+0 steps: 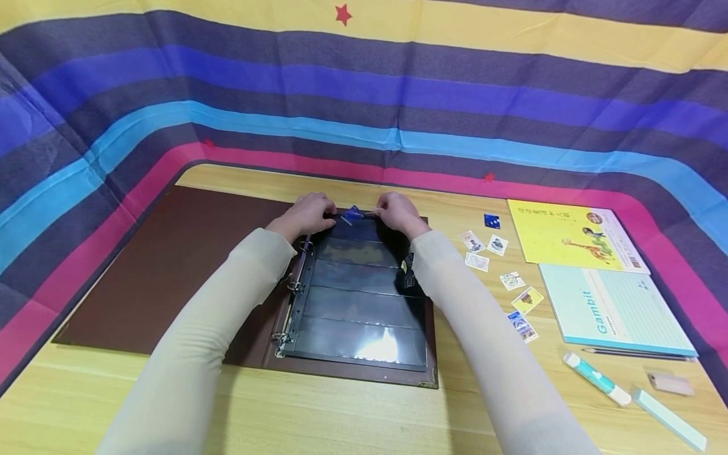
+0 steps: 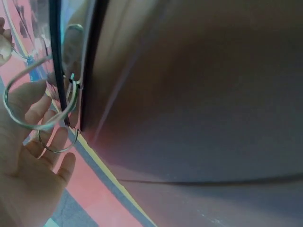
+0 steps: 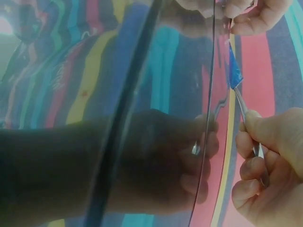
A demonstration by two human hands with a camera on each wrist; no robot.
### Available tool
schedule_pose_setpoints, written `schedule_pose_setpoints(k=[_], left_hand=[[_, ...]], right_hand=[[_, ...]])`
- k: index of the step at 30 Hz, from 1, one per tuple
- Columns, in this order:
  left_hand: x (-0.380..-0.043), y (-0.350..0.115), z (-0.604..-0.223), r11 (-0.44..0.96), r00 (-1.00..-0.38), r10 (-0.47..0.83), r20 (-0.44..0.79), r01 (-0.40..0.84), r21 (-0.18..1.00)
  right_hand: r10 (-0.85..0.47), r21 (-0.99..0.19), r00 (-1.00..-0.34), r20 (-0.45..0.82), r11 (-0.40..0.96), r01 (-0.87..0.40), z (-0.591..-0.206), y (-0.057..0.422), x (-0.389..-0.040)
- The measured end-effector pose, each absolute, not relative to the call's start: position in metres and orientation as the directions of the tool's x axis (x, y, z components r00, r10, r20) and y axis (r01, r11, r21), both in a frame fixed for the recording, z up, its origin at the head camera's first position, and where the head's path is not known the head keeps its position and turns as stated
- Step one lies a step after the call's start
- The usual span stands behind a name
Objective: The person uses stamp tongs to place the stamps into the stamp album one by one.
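A ring-binder stamp album lies open, with a black page of clear pocket strips [image 1: 364, 306] on its right side. My right hand [image 1: 396, 212] pinches metal tweezers [image 3: 242, 105] at the page's top edge. Their tip holds a small blue stamp [image 3: 235, 70], also visible as a blue stamp [image 1: 352, 215] over the top strip in the head view. My left hand [image 1: 309, 215] is at the page's top left corner, beside the upper binder ring [image 2: 40, 126]. Its fingers are loosely bent and spread in the left wrist view; thumb and forefinger are near the page edge.
Right of the album lie several loose stamps [image 1: 527, 299], a yellow book [image 1: 548, 230], a light blue notebook [image 1: 608, 309], pencils [image 1: 637, 354], a glue stick [image 1: 597, 378], a pale blue bar [image 1: 670, 419] and a small clear case [image 1: 671, 383]. The brown cover [image 1: 170, 272] spreads left. Striped cloth rises behind.
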State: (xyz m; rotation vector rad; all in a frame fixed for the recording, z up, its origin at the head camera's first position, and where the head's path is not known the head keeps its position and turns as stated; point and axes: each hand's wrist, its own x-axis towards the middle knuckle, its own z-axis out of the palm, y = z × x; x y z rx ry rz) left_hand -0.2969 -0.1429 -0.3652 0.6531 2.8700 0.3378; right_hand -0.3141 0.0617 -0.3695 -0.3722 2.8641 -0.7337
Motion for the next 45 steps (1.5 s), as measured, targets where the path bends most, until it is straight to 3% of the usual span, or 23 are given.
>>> schedule_pose_setpoints(k=[12, 21, 36, 45], left_hand=[[-0.295, -0.148, -0.366, 0.853, -0.872, 0.474, -0.119, 0.422, 0.306], [-0.296, -0.149, -0.367, 0.856, -0.884, 0.457, -0.098, 0.407, 0.32], [-0.296, -0.153, -0.368, 0.863, -0.896, 0.435, -0.092, 0.385, 0.326], [-0.296, -0.153, -0.368, 0.865, -0.898, 0.429, -0.099, 0.376, 0.332]], right_hand=[[-0.342, -0.382, -0.938, -0.061, 0.876, -0.294, -0.363, 0.058, -0.317], [-0.357, -0.386, -0.933, -0.053, 0.869, -0.311, -0.368, 0.053, -0.319], [-0.336, -0.56, -0.939, -0.08, 0.794, -0.237, -0.374, 0.062, -0.316], [-0.328, -0.577, -0.94, -0.09, 0.787, -0.219, -0.377, 0.055, -0.315]])
